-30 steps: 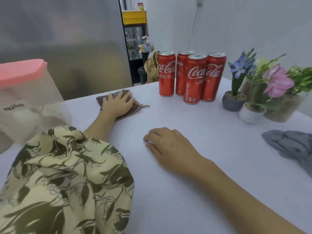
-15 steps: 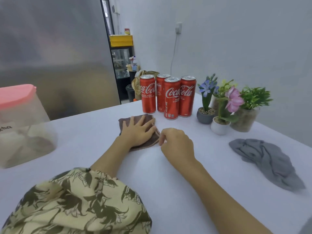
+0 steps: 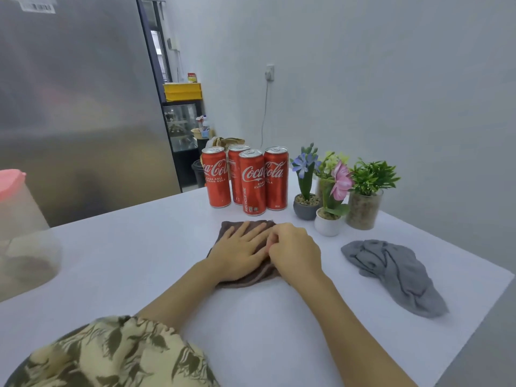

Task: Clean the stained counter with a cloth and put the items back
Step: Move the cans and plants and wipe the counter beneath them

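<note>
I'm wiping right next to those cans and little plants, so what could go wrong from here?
1. The brown cloth under the left hand lies just in front of the four cans; a forward stroke could topple them.
2. A rightward sweep might knock the small white pot.
3. The right hand, fingers curled at the cloth's edge, could bunch it.

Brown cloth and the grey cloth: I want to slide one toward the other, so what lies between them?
In the head view, the right hand rests at the brown cloth's right edge; beyond it, only bare white counter reaches the grey cloth.
</note>
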`<action>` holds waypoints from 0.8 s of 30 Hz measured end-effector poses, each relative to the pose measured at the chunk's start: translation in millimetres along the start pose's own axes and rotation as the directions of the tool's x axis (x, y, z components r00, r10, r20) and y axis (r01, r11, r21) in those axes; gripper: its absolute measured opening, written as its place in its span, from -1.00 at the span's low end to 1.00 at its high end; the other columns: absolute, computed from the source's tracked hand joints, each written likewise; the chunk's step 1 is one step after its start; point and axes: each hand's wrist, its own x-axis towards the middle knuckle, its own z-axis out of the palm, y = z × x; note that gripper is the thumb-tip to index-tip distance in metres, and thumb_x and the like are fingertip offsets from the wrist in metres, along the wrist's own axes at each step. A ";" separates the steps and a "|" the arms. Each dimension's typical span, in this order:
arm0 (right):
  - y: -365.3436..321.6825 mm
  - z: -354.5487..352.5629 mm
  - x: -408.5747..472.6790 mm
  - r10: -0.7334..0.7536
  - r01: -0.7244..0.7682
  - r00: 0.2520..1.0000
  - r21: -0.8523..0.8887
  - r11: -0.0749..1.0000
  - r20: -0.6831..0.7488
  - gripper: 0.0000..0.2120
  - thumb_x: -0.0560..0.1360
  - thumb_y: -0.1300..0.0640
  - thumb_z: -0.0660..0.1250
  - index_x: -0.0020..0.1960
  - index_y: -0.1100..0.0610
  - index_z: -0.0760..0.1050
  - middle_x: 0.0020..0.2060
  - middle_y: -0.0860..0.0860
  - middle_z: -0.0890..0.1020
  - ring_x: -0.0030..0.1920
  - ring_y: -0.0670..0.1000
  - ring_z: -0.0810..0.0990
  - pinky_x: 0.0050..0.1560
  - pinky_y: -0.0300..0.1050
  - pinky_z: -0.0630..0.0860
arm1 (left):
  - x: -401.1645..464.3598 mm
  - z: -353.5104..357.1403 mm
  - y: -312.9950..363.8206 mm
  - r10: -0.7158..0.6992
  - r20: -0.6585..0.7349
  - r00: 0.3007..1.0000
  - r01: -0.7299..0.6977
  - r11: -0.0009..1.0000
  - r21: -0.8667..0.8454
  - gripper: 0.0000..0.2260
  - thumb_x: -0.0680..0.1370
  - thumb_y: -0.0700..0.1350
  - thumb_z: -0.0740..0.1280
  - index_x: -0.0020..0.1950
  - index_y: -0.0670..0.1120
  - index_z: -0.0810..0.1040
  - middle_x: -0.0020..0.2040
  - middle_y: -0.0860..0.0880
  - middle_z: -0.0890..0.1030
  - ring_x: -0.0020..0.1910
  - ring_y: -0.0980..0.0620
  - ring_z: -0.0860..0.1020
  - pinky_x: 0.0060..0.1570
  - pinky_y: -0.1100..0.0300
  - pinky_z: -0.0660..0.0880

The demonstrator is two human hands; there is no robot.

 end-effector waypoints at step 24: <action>-92.6 116.8 -22.1 -0.486 0.595 0.761 -0.164 0.787 0.429 -0.32 0.49 -0.41 -0.15 0.53 -0.17 -0.08 0.54 0.05 -0.11 0.53 0.06 -0.23 0.46 0.20 -0.29 | -162.7 -86.7 -115.8 -0.625 0.125 0.770 0.637 0.746 -0.196 -0.52 0.65 0.11 -0.06 0.54 -0.02 0.09 0.55 0.02 0.10 0.52 -0.02 0.08 0.46 0.09 0.00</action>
